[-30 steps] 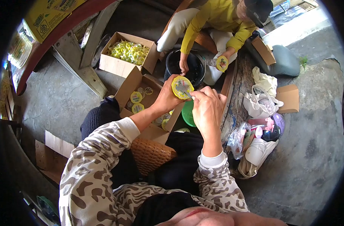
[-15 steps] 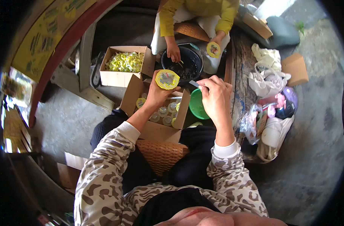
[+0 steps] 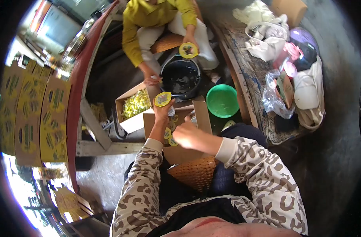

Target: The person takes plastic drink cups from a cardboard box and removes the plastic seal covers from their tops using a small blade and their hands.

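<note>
A clear cup with a yellow-rimmed lid (image 3: pixel 163 99) is held in my left hand (image 3: pixel 161 114), above the left side of an open cardboard box (image 3: pixel 203 115). Inside that box lie several cups with yellow lids (image 3: pixel 167 133). Over the box's front part, my right hand (image 3: pixel 185 135) is curled, fingers pressed together and blurred; whether the flat grey blade is still in it cannot be made out. A dark bucket of dark liquid (image 3: pixel 181 79) stands just beyond the box, with a green basin (image 3: pixel 222 101) to its right.
Opposite sits a person in yellow (image 3: pixel 151 17), holding a yellow-lidded cup (image 3: pixel 188 50) by the bucket. A box of yellow strips (image 3: pixel 136 104) is at the left. Bags (image 3: pixel 267 37) lie on a bench at the right. Printed cartons (image 3: pixel 28 118) are stacked far left.
The view has swung left. My right hand has moved from beside the lid down over the box, and my left hand still holds the cup. The other person's left-side hand has come out of the bucket.
</note>
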`<state>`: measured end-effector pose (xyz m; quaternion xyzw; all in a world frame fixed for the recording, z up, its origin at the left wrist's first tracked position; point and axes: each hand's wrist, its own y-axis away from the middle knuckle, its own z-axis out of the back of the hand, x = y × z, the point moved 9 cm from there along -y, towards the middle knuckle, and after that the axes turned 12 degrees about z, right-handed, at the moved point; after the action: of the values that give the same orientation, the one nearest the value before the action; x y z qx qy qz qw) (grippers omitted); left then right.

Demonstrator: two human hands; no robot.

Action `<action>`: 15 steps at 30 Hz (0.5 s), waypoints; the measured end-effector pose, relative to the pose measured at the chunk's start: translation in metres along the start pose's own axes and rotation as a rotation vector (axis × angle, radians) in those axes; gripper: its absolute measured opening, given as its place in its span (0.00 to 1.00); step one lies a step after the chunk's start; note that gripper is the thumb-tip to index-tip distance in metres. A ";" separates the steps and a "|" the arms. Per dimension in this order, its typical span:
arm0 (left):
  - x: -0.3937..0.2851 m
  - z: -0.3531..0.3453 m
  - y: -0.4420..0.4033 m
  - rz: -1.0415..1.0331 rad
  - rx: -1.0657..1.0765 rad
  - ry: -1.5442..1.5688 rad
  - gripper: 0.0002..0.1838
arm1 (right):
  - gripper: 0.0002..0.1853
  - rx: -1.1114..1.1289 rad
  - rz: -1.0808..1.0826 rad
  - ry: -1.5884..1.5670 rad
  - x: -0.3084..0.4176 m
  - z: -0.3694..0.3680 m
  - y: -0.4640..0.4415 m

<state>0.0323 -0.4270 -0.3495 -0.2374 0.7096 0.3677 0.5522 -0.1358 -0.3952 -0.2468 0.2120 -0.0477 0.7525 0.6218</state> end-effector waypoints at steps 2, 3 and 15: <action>0.033 0.006 -0.040 0.105 0.009 -0.082 0.34 | 0.08 0.075 0.076 -0.060 0.014 -0.006 0.001; 0.036 0.001 -0.050 0.130 0.031 -0.108 0.34 | 0.06 -0.039 0.073 -0.027 0.014 -0.009 0.000; 0.124 -0.025 -0.217 0.186 0.055 -0.914 0.43 | 0.12 0.107 0.028 0.008 0.019 -0.010 -0.001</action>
<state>0.1438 -0.5721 -0.5220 0.0281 0.4213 0.4636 0.7790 -0.1400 -0.3748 -0.2487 0.2411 -0.0080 0.7634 0.5992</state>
